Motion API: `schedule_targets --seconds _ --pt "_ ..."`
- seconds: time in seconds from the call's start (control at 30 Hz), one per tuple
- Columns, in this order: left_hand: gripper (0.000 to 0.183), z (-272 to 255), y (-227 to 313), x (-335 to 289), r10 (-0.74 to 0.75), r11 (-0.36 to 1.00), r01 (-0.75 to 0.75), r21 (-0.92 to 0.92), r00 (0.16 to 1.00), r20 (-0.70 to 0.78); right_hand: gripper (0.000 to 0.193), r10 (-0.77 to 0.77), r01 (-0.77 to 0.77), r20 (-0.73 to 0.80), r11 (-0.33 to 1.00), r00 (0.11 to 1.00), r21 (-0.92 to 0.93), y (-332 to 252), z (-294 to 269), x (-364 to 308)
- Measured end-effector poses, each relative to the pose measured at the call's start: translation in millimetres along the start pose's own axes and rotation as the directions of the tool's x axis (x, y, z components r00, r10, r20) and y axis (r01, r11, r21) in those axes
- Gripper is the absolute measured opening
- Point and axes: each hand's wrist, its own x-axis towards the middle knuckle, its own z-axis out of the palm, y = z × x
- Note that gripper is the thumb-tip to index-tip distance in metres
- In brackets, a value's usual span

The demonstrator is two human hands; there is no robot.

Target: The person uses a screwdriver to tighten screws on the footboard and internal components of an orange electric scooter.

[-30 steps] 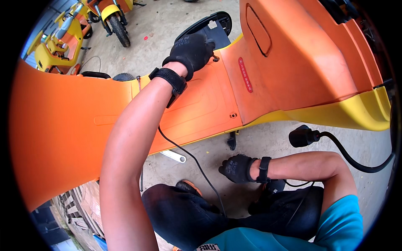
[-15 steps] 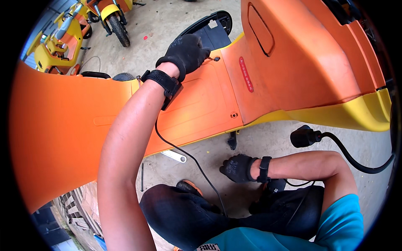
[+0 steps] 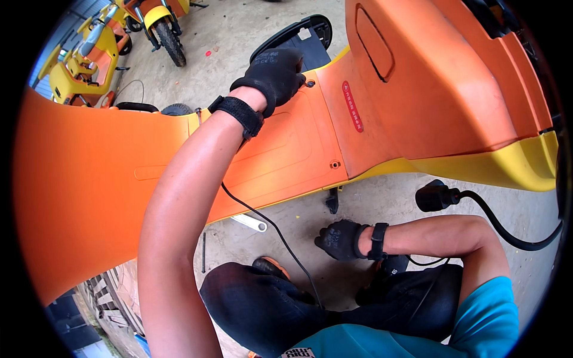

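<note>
Left hand (image 3: 271, 76), gloved, rests clenched on the far edge of the orange footboard panel (image 3: 280, 149), beside one screw (image 3: 310, 83). A second screw (image 3: 335, 163) sits seated at the near edge. Right hand (image 3: 340, 240) curls loosely at the concrete floor (image 3: 370, 203), grasping nothing visible. Panel work appears unfinished.

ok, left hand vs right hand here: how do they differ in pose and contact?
The left hand reaches up, arm stretched out, gripping the far edge of the orange scooter deck. The right hand hangs low under the deck near the concrete floor, closed in a loose fist, nothing visibly held. Both wear black gloves and wrist straps.
</note>
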Motion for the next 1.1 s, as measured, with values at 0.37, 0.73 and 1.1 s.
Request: schedule_targets --seconds 0.37,0.73,1.1 --pt "0.013 6.9 -1.7 16.0 0.281 0.931 -0.283 0.228 0.959 0.044 0.016 0.011 -0.011 0.021 1.000 1.000 0.001 2.8 5.4 1.7" --pt "0.021 2.9 24.6 22.3 -0.110 0.945 0.060 0.322 0.984 0.140 0.015 0.014 -0.013 -0.034 1.000 0.999 0.008 2.5 5.9 0.1" --pt "0.018 37.9 -5.6 -22.4 0.106 0.992 -0.091 0.082 0.973 -0.203 0.015 -0.015 0.015 -0.019 1.000 1.000 -0.022 6.4 13.0 3.2"
